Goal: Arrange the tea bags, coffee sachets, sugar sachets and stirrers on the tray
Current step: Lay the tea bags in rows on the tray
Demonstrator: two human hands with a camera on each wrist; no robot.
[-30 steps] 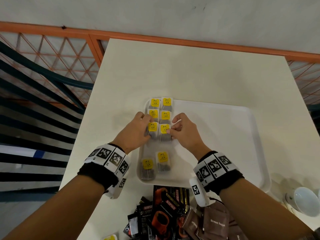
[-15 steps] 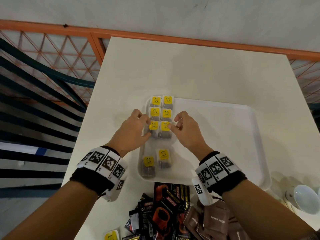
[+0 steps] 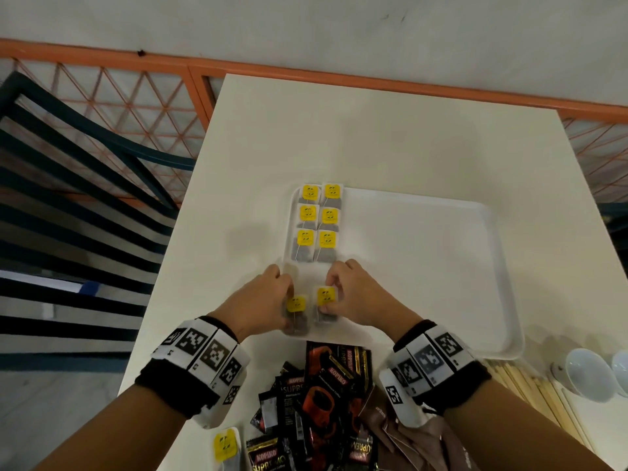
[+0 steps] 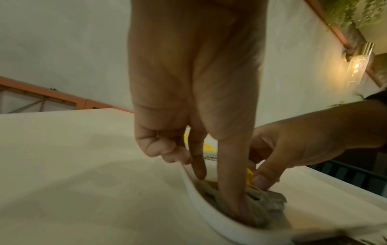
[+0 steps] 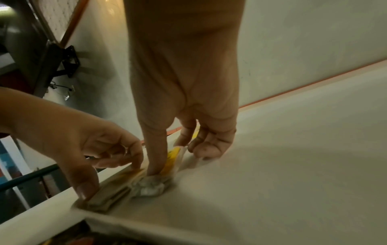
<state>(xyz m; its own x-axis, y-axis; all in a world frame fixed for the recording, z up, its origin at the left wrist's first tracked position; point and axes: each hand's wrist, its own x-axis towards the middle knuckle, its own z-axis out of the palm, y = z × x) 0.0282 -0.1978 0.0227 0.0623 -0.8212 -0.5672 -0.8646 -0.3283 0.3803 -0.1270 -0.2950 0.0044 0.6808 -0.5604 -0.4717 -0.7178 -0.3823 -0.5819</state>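
A white tray [image 3: 424, 266] lies on the cream table. Several yellow-tagged tea bags [image 3: 317, 222] sit in two neat columns along its far left side. Two more tea bags lie at the near left corner. My left hand [image 3: 284, 302] pinches the left tea bag [image 3: 296, 312] between thumb and index finger, against the tray's left rim [image 4: 194, 195]. My right hand [image 3: 334, 300] pinches the right tea bag [image 3: 325, 296] at its yellow tag [image 5: 172, 159]. The other fingers of both hands are curled.
Black-and-red coffee sachets [image 3: 319, 402] and brown sugar sachets [image 3: 384, 423] are heaped off the tray's near edge. One loose tea bag [image 3: 226, 445] lies beside them. Wooden stirrers [image 3: 530, 392] and white cups [image 3: 588, 373] sit at the near right. A dark chair [image 3: 85, 198] stands to the left.
Both hands have drawn back from the third row of tea bags to the two bags at the tray's near left corner and taken hold of them.
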